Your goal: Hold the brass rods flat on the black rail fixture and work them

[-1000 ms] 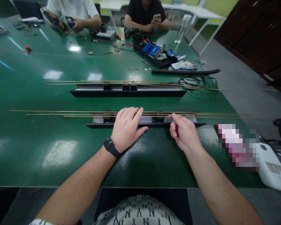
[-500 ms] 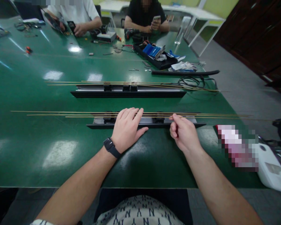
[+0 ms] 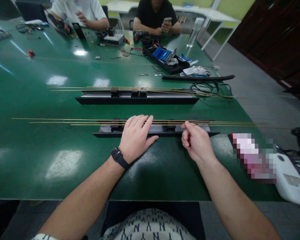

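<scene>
A long black rail point(image 3: 105, 133) lies across the green table point(image 3: 65, 156) in front of me, with three thin brass rods point(image 3: 52, 120) running along its top through black clips. My left hand point(image 3: 136, 136), a black watch on its wrist, lies flat and open on the rail's middle, fingers over the rods. My right hand point(image 3: 196, 141) is closed in a pinch on the nearest brass rod near the rail's right end.
A second black rail point(image 3: 137, 99) with brass rods lies farther back. A black cable coil point(image 3: 207, 87), a long black strip point(image 3: 197, 77) and a tray of parts point(image 3: 165, 58) sit behind. Two people sit at the far edge. A white device point(image 3: 290, 180) is at right.
My hands and the rods stay put. The person at the far left has moved their hands.
</scene>
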